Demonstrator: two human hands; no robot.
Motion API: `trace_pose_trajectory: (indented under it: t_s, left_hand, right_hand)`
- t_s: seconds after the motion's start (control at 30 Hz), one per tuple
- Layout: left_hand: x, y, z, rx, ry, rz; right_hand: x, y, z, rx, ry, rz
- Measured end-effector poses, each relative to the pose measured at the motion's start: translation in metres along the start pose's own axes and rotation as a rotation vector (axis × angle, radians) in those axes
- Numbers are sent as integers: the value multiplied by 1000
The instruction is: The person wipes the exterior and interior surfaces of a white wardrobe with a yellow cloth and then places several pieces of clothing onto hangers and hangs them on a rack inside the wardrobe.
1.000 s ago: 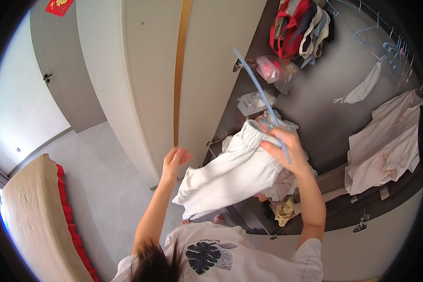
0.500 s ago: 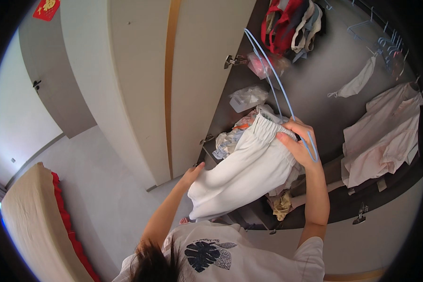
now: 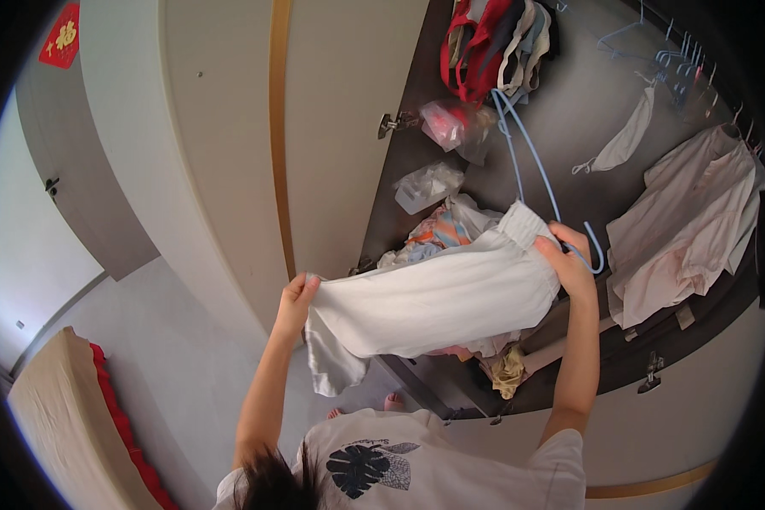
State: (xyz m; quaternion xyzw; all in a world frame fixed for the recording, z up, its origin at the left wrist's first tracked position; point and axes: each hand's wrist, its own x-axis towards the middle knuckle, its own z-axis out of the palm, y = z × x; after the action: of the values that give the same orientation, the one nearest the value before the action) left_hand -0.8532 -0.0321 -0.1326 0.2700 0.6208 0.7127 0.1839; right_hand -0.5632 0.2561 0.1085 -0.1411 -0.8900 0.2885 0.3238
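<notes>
White elastic-waist pants (image 3: 433,297) are stretched sideways in front of me, before the open wardrobe. My right hand (image 3: 568,259) grips their gathered waistband, and a light blue wire hanger (image 3: 535,149) is held in the same hand. The hanger's hook curls beside my wrist, while its long loop rises above the waistband. At the other end, my left hand (image 3: 297,299) is closed on the edge of a pant leg, whose loose hem droops below it. How the hanger sits against the inside of the waistband is hidden.
Behind the pants lie piled clothes (image 3: 442,229), a clear plastic box (image 3: 425,187) and a pink bag (image 3: 446,123). Red and dark garments (image 3: 484,51) hang above; a pale pink shirt (image 3: 676,229) hangs right. The wardrobe door (image 3: 340,127) stands at left, a covered bed (image 3: 68,408) lower left.
My left hand has moved up and left, pulling the pant leg out straighter. My right hand has shifted slightly right with the waistband and hanger, and the hanger's loop has swung right.
</notes>
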Motion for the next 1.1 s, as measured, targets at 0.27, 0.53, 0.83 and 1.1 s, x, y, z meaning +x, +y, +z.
trace_pose_trajectory:
  t_s: [0.27,0.53,0.83,1.1]
  left_hand:
    - [5,62,5,111,-398,154]
    - [-8,80,84,173,-720,89]
    - [-27,86,58,98,-378,-1]
    - [-27,90,81,-59,-423,-7]
  right_hand:
    - [-4,23,0,393,108,181]
    - [13,3,103,194,-227,-169]
    - [6,-6,99,348,-102,-108]
    - [-32,-34,125,591,2,-263]
